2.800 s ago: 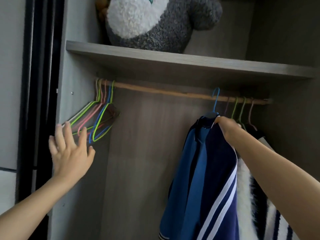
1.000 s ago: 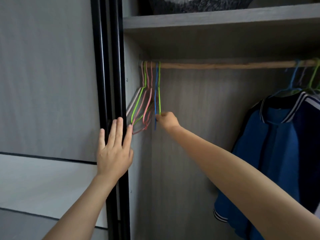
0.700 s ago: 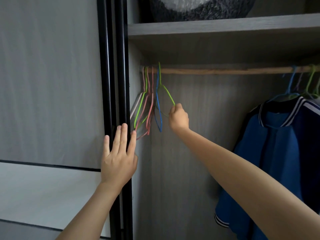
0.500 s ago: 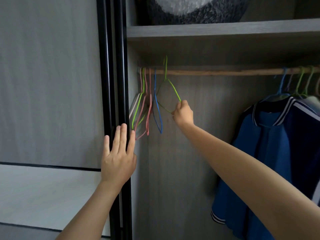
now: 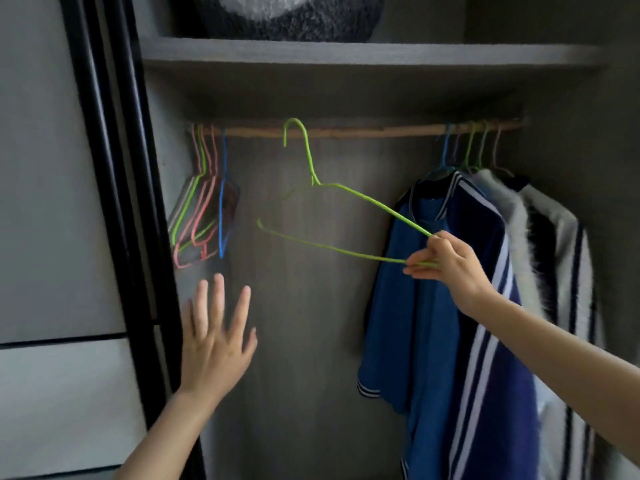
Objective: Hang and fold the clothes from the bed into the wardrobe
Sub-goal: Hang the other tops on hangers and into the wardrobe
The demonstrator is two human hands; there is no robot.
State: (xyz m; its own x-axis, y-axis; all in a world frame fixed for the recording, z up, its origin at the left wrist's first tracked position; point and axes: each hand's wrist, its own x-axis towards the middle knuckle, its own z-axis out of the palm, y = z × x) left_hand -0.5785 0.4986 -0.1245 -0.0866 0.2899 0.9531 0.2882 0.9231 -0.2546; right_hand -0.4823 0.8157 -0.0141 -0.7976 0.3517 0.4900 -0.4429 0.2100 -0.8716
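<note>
Wardrobe (image 5: 301, 393) interior, dim; wooden rail (image 5: 363, 132) under shelf. Green wire hanger (image 5: 381, 206) mid-wardrobe, hook level with rail, seemingly unhooked. Hands: right hand (image 5: 450, 265) pinches hanger's shoulder corner; left hand (image 5: 218, 341) spread, empty. Hanger likely light, springy, swings easily; steadier gripped near neck.

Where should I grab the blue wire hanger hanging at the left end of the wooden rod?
Pinch the blue wire hanger at its lower corner, from the right: it hangs edge-on, rightmost of the bunch, with pink and green wire hangers and the wardrobe wall crowding its left.
</note>
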